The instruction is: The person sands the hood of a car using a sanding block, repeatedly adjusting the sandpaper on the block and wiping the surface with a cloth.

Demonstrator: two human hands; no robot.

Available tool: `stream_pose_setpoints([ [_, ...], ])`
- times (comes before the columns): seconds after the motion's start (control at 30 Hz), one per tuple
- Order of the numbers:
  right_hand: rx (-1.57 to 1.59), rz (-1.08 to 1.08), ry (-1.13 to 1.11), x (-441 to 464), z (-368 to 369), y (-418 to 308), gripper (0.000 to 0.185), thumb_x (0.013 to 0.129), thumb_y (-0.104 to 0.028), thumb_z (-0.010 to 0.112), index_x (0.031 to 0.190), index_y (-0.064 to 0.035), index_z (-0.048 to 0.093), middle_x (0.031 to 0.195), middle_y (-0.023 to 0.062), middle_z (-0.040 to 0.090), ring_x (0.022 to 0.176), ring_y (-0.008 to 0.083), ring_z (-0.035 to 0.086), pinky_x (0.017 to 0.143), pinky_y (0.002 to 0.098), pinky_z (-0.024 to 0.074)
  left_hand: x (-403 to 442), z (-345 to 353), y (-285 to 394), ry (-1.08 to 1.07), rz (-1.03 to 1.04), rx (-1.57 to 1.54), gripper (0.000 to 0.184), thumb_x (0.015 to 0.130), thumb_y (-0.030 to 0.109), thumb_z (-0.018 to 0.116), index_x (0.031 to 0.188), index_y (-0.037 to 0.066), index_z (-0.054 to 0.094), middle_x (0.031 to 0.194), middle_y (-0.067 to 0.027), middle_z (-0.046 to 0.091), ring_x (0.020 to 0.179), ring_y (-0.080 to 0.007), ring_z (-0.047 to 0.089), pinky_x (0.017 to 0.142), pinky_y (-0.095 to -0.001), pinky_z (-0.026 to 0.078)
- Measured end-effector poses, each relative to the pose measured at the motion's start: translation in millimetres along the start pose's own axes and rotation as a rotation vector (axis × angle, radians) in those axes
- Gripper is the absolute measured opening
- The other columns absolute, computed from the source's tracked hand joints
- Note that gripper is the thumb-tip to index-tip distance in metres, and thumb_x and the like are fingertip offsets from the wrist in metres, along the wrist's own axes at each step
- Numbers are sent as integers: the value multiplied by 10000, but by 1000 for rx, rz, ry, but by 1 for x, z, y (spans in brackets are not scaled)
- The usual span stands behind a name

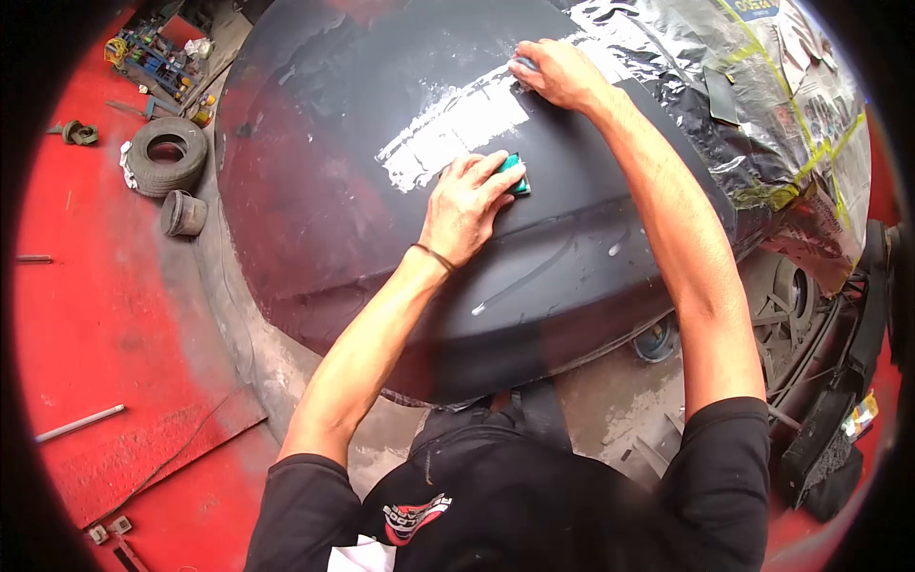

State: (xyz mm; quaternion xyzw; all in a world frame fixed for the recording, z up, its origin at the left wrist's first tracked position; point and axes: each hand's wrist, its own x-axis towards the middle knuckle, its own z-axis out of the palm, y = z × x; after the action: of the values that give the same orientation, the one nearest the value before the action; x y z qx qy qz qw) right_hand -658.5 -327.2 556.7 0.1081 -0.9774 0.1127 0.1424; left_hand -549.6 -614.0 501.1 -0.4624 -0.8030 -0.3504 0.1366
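Here, a green block rests on a dark, curved vehicle panel, just beside a bright white patch that may be glare on a wet surface. The person's left hand has its grip closed over the block, fingers draped across the top, apparently to keep the underside flat to the panel. Higher up, near the patch's upper end, the right hand grips a small blue-grey item, mostly hidden by the fingers and probably held low for contact with the surface.

The left arm slants in from the lower left, elbow lightly bent, a dark band around the wrist. The right arm reaches farther forward, curving in from the right, with the hand turned inward and palm down.

Beyond the right hand, plastic sheeting with yellow-green tape lines covers the neighbouring area, likely as a shield. At left, a tyre and a bucket sit beside a red floor area, well apart from the hands.
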Motion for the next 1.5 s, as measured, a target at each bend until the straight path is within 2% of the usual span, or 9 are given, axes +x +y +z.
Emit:
stream_pose_setpoints([
  [0.13,116,74,-142,2,-40,-5,480,1059,-487,726,1207,-32,763,984,211,809,1021,428,783,932,528,605,-26,-5,5,-47,30,-20,539,850,25,858,1356,196,789,1444,-95,726,1240,-353,685,1063,-464,572],
  [0.3,245,9,137,-10,-30,36,563,1034,-553,752,1183,-10,753,976,145,812,848,268,770,805,417,594,73,42,-9,-74,112,-66,477,877,72,839,1343,171,806,1430,-101,747,1179,-356,688,1049,-453,574],
  [0.43,324,651,-77,-102,-103,57,618,998,-522,810,1361,-72,590,893,66,740,749,145,686,720,371,580,69,28,-6,-114,151,-62,468,900,58,817,1347,197,811,1443,-80,746,1206,-358,674,1047,-456,573],
  [0.5,537,661,-1,-176,-104,88,621,992,-457,838,1384,-101,513,897,45,712,739,128,651,692,338,556,32,10,5,-172,146,-94,490,895,38,813,1353,213,811,1451,-77,742,1216,-359,673,1055,-458,574],
  [0.63,621,767,166,-263,-87,93,571,941,-370,870,1324,-75,566,978,90,746,814,173,714,784,371,594,69,42,8,-206,238,-76,485,902,13,805,1348,202,810,1471,-75,734,1196,-361,685,1027,-468,585],
  [0.7,340,669,436,-254,-81,68,496,932,-279,880,1312,-57,652,1234,173,728,1152,302,720,1038,441,558,122,84,21,-211,290,-47,475,902,21,811,1341,202,812,1478,-75,732,1184,-353,689,1014,-469,589],
  [0.77,178,530,598,-252,-77,57,475,930,-284,883,1295,-56,681,1313,176,702,1260,347,678,1079,446,541,137,98,27,-186,308,-81,470,906,33,809,1346,201,808,1477,-81,733,1166,-356,688,1000,-471,589],
  [1.0,159,651,926,-297,-44,45,418,933,-203,866,1286,-67,689,1224,161,684,1138,364,686,997,468,574,77,68,34,-195,322,-62,403,920,127,816,1313,215,814,1416,-76,755,1161,-325,697,972,-453,592],
  [1.5,254,672,1136,-300,-34,53,427,1046,-322,747,1319,-11,646,1234,206,690,1144,411,693,999,491,560,164,146,95,-185,380,82,381,932,99,810,1303,184,829,1383,-101,763,1135,-342,696,1001,-453,578],
])
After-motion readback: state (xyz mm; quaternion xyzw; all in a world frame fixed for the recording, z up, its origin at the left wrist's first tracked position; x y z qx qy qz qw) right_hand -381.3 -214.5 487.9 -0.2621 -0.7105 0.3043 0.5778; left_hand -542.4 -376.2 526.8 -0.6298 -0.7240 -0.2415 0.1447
